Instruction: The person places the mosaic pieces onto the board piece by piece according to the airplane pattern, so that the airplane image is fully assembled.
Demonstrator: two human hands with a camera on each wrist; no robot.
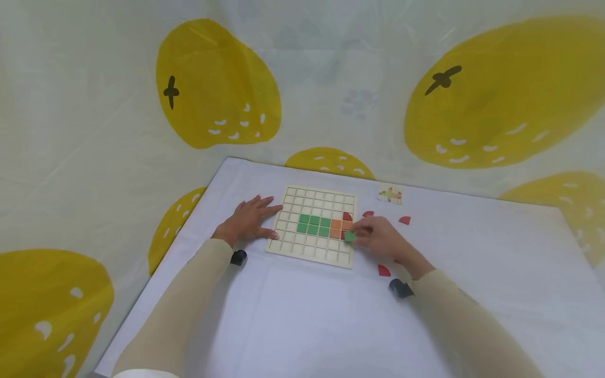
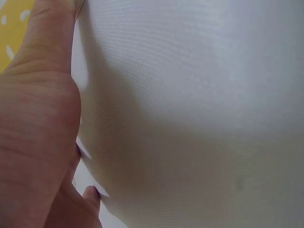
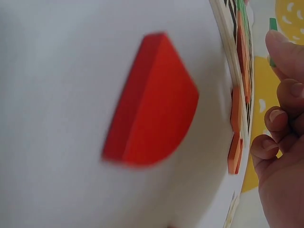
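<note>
A pale wooden grid board (image 1: 293, 243) lies on the white table. Two rows of green squares (image 1: 314, 224) run along its middle, with orange squares (image 1: 335, 229) to their right. A red quarter-round piece (image 1: 347, 216) sits above the orange ones, and a bit of red shows below them. With fingers spread, my left hand (image 1: 248, 221) rests at the board's left edge, thumb and a fingertip on the rim. My right hand (image 1: 378, 236) is over the board's right edge, pinching a small green piece (image 3: 272, 42) between thumb and finger; the other fingers are curled.
Loose red quarter-round pieces (image 1: 405, 220) lie right of the board; another red piece (image 3: 156, 109) fills the right wrist view. A small card with a coloured pattern (image 1: 389, 193) lies at the back. Behind the table hangs a cloth (image 1: 321, 100) printed with yellow fruit.
</note>
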